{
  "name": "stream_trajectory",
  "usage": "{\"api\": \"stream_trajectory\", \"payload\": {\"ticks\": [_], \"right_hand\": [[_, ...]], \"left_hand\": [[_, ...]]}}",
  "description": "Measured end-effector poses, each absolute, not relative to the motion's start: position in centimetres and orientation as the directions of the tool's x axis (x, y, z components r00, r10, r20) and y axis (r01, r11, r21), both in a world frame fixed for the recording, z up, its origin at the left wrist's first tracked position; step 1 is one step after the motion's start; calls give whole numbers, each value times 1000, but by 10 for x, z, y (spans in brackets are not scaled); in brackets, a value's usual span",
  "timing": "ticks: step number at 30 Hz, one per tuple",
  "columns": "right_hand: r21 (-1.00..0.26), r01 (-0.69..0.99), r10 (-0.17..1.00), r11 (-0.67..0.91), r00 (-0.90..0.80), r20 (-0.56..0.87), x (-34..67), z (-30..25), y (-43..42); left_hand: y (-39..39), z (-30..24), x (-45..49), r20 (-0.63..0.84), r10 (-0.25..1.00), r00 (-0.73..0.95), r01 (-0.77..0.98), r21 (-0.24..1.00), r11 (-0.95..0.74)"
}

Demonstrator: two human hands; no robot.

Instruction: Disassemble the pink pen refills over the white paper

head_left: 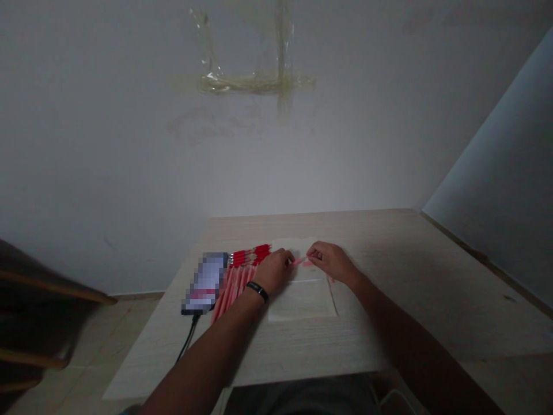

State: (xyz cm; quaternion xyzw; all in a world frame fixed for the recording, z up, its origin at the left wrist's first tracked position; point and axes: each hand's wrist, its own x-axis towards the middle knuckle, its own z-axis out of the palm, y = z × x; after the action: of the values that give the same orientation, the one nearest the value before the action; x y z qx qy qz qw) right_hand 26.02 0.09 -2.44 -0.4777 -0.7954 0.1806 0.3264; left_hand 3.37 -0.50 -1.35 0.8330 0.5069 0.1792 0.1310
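Two grips I watched, left grip [273, 271] and right grip [330, 260], pinched narrow on a pink strip [300, 261] above paper [302, 300], center frame.

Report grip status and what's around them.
Right grip pinching thin pink strip; left grip at its other end. White paper sheet below. Row of slender pink-and-red sticks and black smartphone beside left grip.

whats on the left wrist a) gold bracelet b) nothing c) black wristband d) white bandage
c, the black wristband circles the wrist just behind the left hand.
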Motion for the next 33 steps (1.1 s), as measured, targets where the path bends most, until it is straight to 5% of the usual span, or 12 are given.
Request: {"api": "stream_trajectory", "payload": {"ticks": [17, 33], "right_hand": [[-631, 548, 833, 549, -420, 361, 255, -17, -4], [-520, 657, 837, 546, -404, 368, 262, -17, -4]], "left_hand": [[-6, -8, 36, 281, 834, 476, 681, 483, -551], [-4, -3, 36, 342, 874, 344, 510, 714, -480]]}}
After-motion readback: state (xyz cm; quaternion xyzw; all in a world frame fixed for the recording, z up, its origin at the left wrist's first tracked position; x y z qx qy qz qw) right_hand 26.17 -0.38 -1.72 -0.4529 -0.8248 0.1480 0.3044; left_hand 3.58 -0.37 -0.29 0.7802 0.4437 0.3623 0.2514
